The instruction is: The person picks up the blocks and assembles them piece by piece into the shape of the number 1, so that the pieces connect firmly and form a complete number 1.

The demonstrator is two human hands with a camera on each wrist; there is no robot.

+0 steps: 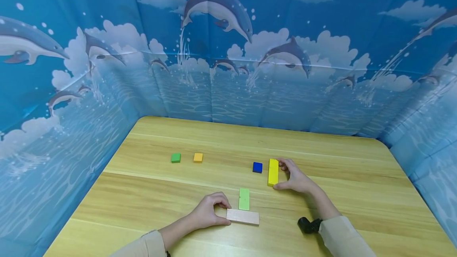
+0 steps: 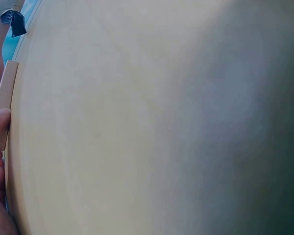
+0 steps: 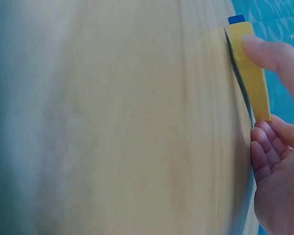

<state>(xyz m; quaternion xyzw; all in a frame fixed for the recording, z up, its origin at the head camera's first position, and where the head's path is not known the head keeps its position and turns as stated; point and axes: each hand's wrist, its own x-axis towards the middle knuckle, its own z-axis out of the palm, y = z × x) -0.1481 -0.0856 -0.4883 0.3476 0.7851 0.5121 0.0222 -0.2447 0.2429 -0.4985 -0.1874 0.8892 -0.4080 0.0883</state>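
Note:
My left hand (image 1: 210,210) pinches the left end of a plain wooden block (image 1: 246,217) between thumb and fingers. In the left wrist view, the thumb lies against that wooden block (image 2: 6,88). Touching or almost touching its far long side is a light green block (image 1: 244,199). Farther right, my right hand (image 1: 296,177) grips a long yellow block (image 1: 273,172), thumb at the near end and fingers at the far end. The right wrist view shows the yellow block (image 3: 250,68) tilted, one edge off the table. A small blue block (image 1: 257,167) sits just left of it.
On the wooden table (image 1: 143,197), a small green block (image 1: 175,158) and a small orange block (image 1: 198,158) lie at the back left, apart from each other. A dolphin-print curtain (image 1: 228,90) surrounds the table's back and sides. A black device (image 1: 308,225) sits at the right wrist.

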